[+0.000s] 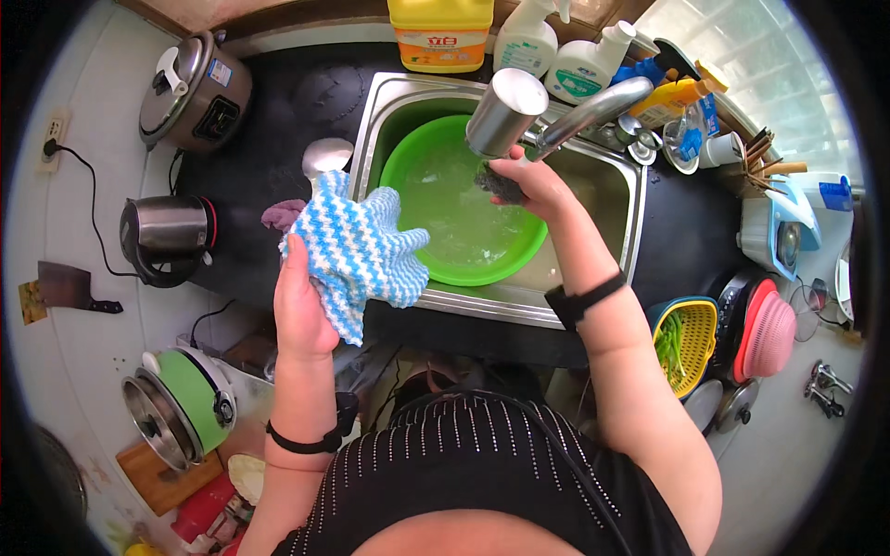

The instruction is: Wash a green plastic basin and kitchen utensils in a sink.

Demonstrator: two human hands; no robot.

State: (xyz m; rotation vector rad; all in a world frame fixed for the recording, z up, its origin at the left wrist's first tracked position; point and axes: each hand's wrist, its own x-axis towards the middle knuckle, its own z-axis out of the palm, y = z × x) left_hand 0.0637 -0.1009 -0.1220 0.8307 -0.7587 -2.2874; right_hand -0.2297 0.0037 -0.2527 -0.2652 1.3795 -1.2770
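Observation:
A blue-and-white striped knitted cloth (361, 243) is in my left hand (302, 306), its loose edge draped towards the sink. My right hand (532, 184) grips a dark grey scouring pad (499, 184) beneath the silver cylinder (506, 115) at the end of the curved metal faucet (591, 115). Below that hand, a round green plastic basin (511, 271) holds cloudy water and sits inside the stainless-steel sink (636, 201). Whether water is running onto the pad is hard to make out.
A white ladle-like object (327, 156) and a purple cloth (281, 214) lie left of the sink. Behind it stand a yellow jug (441, 35) and spray bottles (584, 66). An electric kettle (170, 236) is at left; a yellow colander (688, 347) with green vegetables is at right.

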